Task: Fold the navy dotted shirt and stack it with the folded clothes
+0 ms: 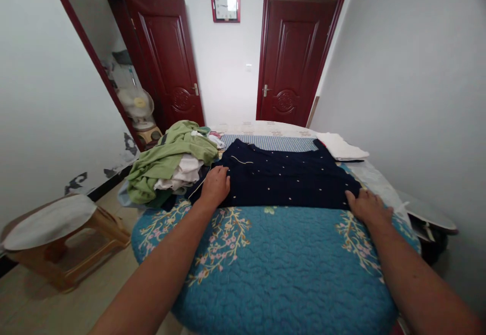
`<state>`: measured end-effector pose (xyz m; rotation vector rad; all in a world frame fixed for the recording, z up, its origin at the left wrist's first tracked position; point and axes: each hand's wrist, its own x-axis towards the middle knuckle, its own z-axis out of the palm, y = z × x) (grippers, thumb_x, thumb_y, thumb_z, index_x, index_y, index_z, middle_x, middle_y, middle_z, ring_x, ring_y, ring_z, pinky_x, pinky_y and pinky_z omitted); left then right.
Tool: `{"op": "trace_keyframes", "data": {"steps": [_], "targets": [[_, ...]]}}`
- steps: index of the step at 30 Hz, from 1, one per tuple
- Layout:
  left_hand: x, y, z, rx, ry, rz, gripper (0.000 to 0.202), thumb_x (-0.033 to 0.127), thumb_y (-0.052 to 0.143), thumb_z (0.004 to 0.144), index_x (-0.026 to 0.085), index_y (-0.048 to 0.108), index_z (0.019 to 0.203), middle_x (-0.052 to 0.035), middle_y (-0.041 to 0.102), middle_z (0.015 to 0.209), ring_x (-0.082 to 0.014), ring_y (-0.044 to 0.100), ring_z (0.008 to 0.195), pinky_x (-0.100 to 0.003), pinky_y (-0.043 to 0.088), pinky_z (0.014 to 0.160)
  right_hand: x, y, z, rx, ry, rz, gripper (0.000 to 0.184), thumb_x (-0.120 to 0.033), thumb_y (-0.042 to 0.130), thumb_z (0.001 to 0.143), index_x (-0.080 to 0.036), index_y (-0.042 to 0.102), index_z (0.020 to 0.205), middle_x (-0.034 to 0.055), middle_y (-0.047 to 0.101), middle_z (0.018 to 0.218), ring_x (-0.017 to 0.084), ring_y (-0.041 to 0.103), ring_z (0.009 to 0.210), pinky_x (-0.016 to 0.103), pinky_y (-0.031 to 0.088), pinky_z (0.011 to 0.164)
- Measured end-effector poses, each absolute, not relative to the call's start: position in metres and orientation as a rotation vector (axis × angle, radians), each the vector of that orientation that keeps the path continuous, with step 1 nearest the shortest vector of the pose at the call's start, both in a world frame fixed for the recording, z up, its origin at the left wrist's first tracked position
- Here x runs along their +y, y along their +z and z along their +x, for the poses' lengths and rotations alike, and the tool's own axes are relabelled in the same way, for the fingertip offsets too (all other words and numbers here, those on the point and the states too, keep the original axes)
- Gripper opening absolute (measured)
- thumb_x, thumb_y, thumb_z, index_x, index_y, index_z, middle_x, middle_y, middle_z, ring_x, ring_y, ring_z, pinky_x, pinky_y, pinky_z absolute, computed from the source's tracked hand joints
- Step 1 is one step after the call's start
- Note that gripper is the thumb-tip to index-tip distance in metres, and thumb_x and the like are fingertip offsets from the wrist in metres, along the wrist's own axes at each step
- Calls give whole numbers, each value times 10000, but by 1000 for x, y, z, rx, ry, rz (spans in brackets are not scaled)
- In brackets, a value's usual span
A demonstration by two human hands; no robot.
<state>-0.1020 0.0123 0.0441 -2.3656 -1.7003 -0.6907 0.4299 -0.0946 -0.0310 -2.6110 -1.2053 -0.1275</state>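
Wall clock (225, 5) between dark red doors (294, 67); wooden stool (64, 241) left; apparently electric fan (136, 103) in alcove.

The quilt (281, 279) was teal blue, patterned with pink blossoms on yellow-green branches. The garment (284, 185) on it was deep navy, scattered with small cream dots. To its left lay a plain sage-green cloth (167, 160) and a white one (184, 170); beyond it, a mat (269, 143) showed fine blue-and-white stripes, and a towel (339, 145) was plain white. The door (294, 61) was dark red — so was the clock's frame (211, 6) — and the stool (49, 222) was honey brown under a pale grey cover.
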Motion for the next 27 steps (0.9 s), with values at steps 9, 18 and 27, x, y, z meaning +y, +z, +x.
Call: {"op": "trace_keyframes", "data": {"steps": [9,18,27], "targets": [[60,34,-93,-2037,-488,-2180,497,321,615,965,160,558,1432,-207,681,1303,-359,646,1231,-448,510,1009,-97,-16,409,-1364,-418,-2333,581,-495,334,1018,-148,673,1337,209,661,1389,391,605,1298,598,444,1133],[72,30,-100,-2102,-590,-2177,297,300,539,1001,194,662,1250,-135,719,1213,-298,673,1186,-388,532,987,-52,18,321,-1878,-255,-1687,405,-370,461,975,-218,721,1245,146,677,1397,308,593,1352,528,440,1206],[74,27,-100,-2064,-736,-2237,314,119,494,955,237,640,1206,-86,753,1057,-282,705,1043,-395,522,926,62,45,165,-1997,67,-1294,337,-249,536,967,-194,735,1234,107,732,1290,240,700,1171,408,545,1081]]}}
